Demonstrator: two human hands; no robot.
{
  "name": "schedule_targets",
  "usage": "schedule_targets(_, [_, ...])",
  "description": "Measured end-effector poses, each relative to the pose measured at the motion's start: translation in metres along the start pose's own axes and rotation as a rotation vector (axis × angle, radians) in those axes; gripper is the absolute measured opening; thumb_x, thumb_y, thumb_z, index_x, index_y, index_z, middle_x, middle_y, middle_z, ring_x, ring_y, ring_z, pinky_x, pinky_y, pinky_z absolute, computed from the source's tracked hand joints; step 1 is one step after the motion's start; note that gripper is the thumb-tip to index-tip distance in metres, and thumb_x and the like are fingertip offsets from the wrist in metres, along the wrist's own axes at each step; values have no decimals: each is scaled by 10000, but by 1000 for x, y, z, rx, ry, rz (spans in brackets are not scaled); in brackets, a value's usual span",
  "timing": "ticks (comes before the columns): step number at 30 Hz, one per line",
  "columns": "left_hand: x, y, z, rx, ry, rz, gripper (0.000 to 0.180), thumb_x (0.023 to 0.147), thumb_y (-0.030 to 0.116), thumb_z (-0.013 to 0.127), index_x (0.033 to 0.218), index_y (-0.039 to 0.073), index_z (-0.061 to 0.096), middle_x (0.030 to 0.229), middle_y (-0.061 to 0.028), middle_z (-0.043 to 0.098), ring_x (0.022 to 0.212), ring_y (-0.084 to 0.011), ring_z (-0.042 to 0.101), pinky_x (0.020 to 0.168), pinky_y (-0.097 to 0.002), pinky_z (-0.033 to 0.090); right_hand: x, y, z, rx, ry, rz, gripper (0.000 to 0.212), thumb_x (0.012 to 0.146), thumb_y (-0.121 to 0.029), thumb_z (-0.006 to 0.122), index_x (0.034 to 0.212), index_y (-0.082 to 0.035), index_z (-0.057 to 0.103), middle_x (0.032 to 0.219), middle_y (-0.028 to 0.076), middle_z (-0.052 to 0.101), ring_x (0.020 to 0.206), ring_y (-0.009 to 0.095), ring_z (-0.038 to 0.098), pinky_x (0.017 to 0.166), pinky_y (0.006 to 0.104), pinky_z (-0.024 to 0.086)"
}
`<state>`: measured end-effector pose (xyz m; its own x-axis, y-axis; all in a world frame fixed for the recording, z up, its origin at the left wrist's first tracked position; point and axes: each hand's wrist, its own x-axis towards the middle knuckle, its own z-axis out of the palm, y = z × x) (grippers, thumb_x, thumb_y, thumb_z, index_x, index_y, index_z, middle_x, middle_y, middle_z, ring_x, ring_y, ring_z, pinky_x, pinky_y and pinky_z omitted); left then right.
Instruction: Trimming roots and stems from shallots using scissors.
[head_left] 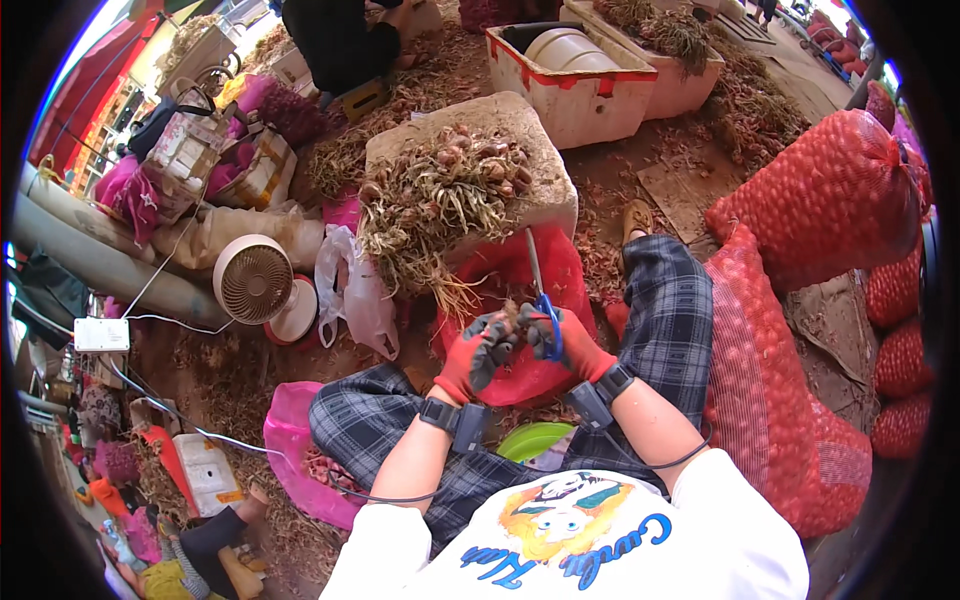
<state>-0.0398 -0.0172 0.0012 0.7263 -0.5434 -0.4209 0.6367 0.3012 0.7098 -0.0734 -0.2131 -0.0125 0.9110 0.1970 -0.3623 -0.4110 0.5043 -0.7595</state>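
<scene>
My left hand (478, 354), in a red and dark grey work glove, is closed around a small brownish shallot (512, 317) whose lower part its fingers hide. Beside it my right hand (574, 345), gloved alike, grips the blue-handled scissors (548, 318); their long metal blades point away from me. Both hands are close together above a red mesh bag (520, 385) spread between my legs. Just beyond, a heap of shallots (450, 180) with dry leaves and roots lies on a pale foam block (545, 140), its stalks hanging over the near edge.
Left of the block stand a brown fan (254, 280) and a white plastic bag (358, 295). A pink bag (300, 450) lies by my left knee, a green bowl (535, 440) between my legs. Full red mesh sacks (820, 200) crowd the right. Foam boxes (570, 105) stand behind; another person (340, 50) sits there.
</scene>
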Motion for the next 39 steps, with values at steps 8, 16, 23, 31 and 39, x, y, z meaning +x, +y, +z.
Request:
schedule_targets(8, [10, 21, -29, -533, 67, -53, 152, 950, 148, 515, 1047, 43, 569, 1030, -54, 612, 831, -113, 598, 669, -210, 536, -43, -14, 23, -1332, 261, -211, 572, 758, -573, 640, 989, -50, 610, 892, 172, 646, 859, 334, 632, 744, 411, 484])
schedule_targets(16, [5, 5, -17, -258, 65, 26, 149, 937, 114, 525, 1084, 97, 548, 953, -30, 606, 813, -147, 605, 667, -215, 520, -37, 5, 23, -1737, 244, -211, 769, 757, -710, 505, 1088, -17, 542, 981, 192, 627, 849, 340, 640, 727, 425, 491])
schedule_targets(23, [8, 2, -29, -212, 3, -9, 215, 926, 87, 543, 1139, 65, 548, 1023, -39, 604, 869, -152, 608, 726, -230, 521, -22, 19, 8, -1548, 198, -231, 557, 813, -584, 536, 840, -40, 650, 738, 169, 648, 740, 330, 651, 644, 414, 510])
schedule_targets(31, [13, 13, -19, -269, 96, 8, 193, 915, 123, 575, 1105, 93, 567, 970, -4, 611, 823, -108, 598, 667, -197, 498, -28, 8, 8, -1385, 293, -196, 635, 798, -647, 508, 947, -44, 642, 843, 166, 666, 788, 341, 647, 703, 453, 494])
schedule_targets(39, [10, 14, -29, -82, 52, 86, 225, 925, 128, 555, 1140, 61, 568, 977, -9, 623, 818, -97, 583, 719, -206, 474, -21, 15, 4, -1352, 110, -219, 467, 826, -487, 602, 1005, -56, 630, 688, 114, 625, 645, 232, 642, 616, 358, 488])
